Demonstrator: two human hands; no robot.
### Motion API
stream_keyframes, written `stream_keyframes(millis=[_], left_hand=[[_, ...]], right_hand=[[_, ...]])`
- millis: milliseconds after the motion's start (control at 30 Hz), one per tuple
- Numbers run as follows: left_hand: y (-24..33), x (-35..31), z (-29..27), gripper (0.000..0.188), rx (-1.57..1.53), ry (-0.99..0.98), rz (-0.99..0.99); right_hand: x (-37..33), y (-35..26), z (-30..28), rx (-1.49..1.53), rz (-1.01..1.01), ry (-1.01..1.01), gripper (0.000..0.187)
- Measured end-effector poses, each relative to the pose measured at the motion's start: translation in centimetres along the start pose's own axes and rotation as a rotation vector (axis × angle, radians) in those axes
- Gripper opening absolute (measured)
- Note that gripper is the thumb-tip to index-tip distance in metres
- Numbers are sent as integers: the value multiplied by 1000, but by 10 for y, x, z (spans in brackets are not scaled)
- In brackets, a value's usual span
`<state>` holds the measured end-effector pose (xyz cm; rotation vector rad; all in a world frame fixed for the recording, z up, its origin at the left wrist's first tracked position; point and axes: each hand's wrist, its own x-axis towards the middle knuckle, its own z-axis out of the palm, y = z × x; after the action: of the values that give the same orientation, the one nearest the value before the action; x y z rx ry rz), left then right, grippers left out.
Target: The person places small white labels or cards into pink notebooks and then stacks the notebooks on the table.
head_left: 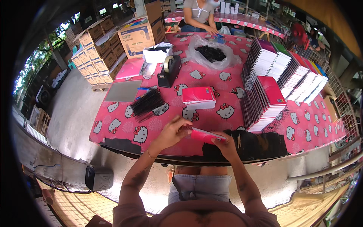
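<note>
Evidently the right hand's (224, 144) grip is closed on one end of a pink notebook (205, 136), thumb on top, held over the near edge of the desk (124, 125). The left hand (174, 131) has its fingers curled at the notebook's other end; whether that grip is pinching anything, one cannot tell. Beyond lie black binding coils (148, 103) and a small pink-topped stack (198, 97); taller spiral-notebook stacks (266, 104) stand to the right.
</note>
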<state>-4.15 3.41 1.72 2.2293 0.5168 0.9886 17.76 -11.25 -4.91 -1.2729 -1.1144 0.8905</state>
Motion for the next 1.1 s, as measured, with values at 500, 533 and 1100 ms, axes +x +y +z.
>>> stream_keyframes(millis=[500, 533, 1100], left_hand=[[22, -57, 46, 76, 825, -68, 172], [24, -44, 41, 76, 843, -63, 143], [45, -32, 37, 60, 847, -86, 173]], right_hand=[[-16, -39, 21, -31, -84, 198, 29], [-16, -40, 25, -78, -96, 171, 29], [-27, -33, 30, 82, -36, 172, 30]])
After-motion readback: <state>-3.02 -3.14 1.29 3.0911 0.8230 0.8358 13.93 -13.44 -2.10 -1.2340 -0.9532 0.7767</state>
